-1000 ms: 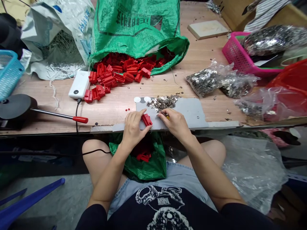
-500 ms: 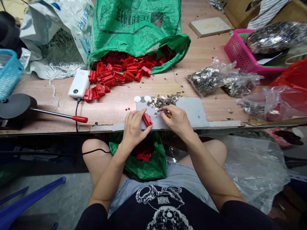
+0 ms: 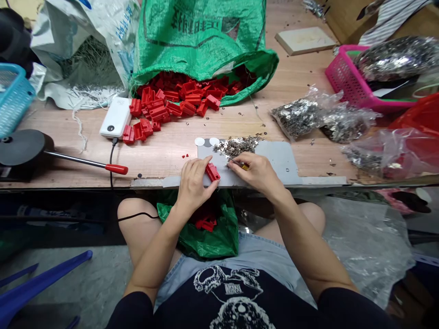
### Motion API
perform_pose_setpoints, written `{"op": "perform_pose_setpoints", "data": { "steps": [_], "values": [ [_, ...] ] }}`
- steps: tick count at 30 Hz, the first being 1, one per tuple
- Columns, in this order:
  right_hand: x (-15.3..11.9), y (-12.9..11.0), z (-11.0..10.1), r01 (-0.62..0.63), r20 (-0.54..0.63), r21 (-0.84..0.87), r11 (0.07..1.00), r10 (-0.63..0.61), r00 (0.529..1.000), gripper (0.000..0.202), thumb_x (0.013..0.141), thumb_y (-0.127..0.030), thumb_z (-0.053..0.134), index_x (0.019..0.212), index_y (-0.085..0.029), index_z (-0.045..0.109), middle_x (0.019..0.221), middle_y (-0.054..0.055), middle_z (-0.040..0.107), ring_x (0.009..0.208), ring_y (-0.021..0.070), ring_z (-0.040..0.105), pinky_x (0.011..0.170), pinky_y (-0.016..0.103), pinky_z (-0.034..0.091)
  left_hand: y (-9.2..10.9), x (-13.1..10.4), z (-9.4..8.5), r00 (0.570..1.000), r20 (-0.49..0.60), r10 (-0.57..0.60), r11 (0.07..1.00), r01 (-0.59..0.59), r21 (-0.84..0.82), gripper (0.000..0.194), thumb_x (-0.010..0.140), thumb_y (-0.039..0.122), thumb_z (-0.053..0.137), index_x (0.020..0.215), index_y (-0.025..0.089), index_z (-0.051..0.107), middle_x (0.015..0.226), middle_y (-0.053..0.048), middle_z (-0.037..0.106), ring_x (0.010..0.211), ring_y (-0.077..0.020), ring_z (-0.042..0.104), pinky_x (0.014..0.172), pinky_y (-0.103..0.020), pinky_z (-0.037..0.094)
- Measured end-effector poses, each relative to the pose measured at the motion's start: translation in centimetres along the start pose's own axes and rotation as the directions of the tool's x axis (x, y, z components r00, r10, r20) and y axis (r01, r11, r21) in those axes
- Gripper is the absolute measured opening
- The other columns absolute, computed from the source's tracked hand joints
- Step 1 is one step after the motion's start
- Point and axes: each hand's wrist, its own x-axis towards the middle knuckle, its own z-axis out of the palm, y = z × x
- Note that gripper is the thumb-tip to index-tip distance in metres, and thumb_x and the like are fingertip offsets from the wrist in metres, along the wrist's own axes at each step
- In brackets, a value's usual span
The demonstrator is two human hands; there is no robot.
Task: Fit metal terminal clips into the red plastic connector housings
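Both engaged: left hand (image 3: 194,183) holding red housing (image 3: 212,172), right hand (image 3: 253,170) pinching slim tool (image 3: 237,162); a loose pinch could scatter metal pieces (image 3: 239,145) just beyond it.

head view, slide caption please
Left hand holds a red part; right hand holds a thin tool near small metal pieces on a grey mat.
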Motion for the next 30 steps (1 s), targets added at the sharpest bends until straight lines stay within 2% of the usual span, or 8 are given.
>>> {"op": "perform_pose_setpoints", "data": {
  "steps": [5,12,17,21,24,26,28,30],
  "values": [
    [0.6,0.6,-1.1,0.015,-0.008,0.052,0.999,-0.014,1.000,0.014,0.093,-0.029,0.065,0.092,-0.021,0.075,0.095,0.008,0.074,0.086,0.0230,0.069,0.079,0.035,0.050,0.0,0.0,0.1,1.000,-0.001,0.013,1.000,-0.013,0.015,0.059,0.090,0.029,0.070,0.144,0.019,0.047,0.125,-0.012,0.065,0.120,-0.0281,0.058,0.110,-0.047,0.046],
    [2.6,0.2,-0.8,0.179,0.208,-0.055,0.982,-0.165,0.964,0.018,0.097,-0.026,0.059,0.100,-0.022,0.076,0.105,0.008,0.071,0.090,0.0221,0.067,0.077,0.033,0.049,-0.1,0.0,0.1,1.000,-0.004,0.017,0.999,-0.017,0.035,0.060,0.090,0.029,0.071,0.144,0.020,0.047,0.124,-0.012,0.065,0.120,-0.0283,0.059,0.110,-0.048,0.046],
    [3.7,-0.1,-0.7,0.245,0.291,-0.160,0.956,-0.191,0.938,0.014,0.095,-0.023,0.061,0.092,-0.021,0.075,0.098,0.007,0.070,0.085,0.0214,0.065,0.070,0.031,0.044,-0.1,0.0,0.1,1.000,0.005,0.012,1.000,-0.012,0.028,0.060,0.090,0.030,0.070,0.144,0.022,0.047,0.125,-0.011,0.065,0.120,-0.0286,0.058,0.110,-0.048,0.047],
    [4.0,-0.1,-0.8,0.244,0.283,-0.131,0.961,-0.199,0.938,0.011,0.090,-0.020,0.062,0.084,-0.020,0.072,0.093,0.007,0.070,0.080,0.0207,0.062,0.070,0.032,0.044,0.0,-0.1,0.0,1.000,0.011,0.009,0.999,-0.009,0.032,0.059,0.090,0.030,0.070,0.144,0.019,0.047,0.124,-0.012,0.065,0.120,-0.0285,0.058,0.110,-0.048,0.047],
    [3.5,-0.4,-0.6,0.115,0.167,0.092,0.989,-0.129,0.977,0.008,0.086,-0.023,0.065,0.084,-0.019,0.071,0.087,0.006,0.070,0.076,0.0186,0.060,0.071,0.032,0.045,0.1,-0.1,-0.1,1.000,0.016,0.009,1.000,-0.009,0.008,0.060,0.090,0.030,0.071,0.144,0.019,0.048,0.128,-0.012,0.064,0.124,-0.0282,0.057,0.112,-0.048,0.045],
    [2.8,-1.0,-0.4,-0.101,0.138,0.365,0.926,0.053,0.989,0.015,0.085,-0.034,0.069,0.085,-0.019,0.071,0.078,0.003,0.066,0.064,0.0142,0.053,0.059,0.029,0.042,0.2,-0.1,-0.1,1.000,-0.010,0.000,0.999,-0.001,-0.034,0.057,0.090,0.035,0.073,0.141,0.021,0.052,0.133,-0.012,0.062,0.127,-0.0281,0.055,0.113,-0.048,0.045],
    [1.9,-1.8,0.0,-0.355,0.283,0.606,0.712,0.224,0.932,0.031,0.082,-0.049,0.074,0.086,-0.018,0.071,0.066,-0.002,0.055,0.052,0.0091,0.038,0.046,0.024,0.029,0.5,-0.1,-0.1,0.997,-0.075,-0.029,0.996,0.023,-0.087,0.046,0.090,0.040,0.074,0.131,0.023,0.060,0.132,-0.011,0.063,0.127,-0.0269,0.056,0.112,-0.047,0.046],
    [1.0,-2.8,0.4,-0.537,0.476,0.707,0.461,0.252,0.843,0.042,0.075,-0.055,0.081,0.087,-0.017,0.070,0.060,-0.006,0.043,0.049,0.0062,0.026,0.041,0.021,0.016,0.9,-0.1,-0.1,0.986,-0.155,-0.066,0.990,0.045,-0.134,0.033,0.090,0.040,0.074,0.118,0.023,0.068,0.125,-0.009,0.066,0.122,-0.0247,0.059,0.110,-0.045,0.049]
  ]
}}
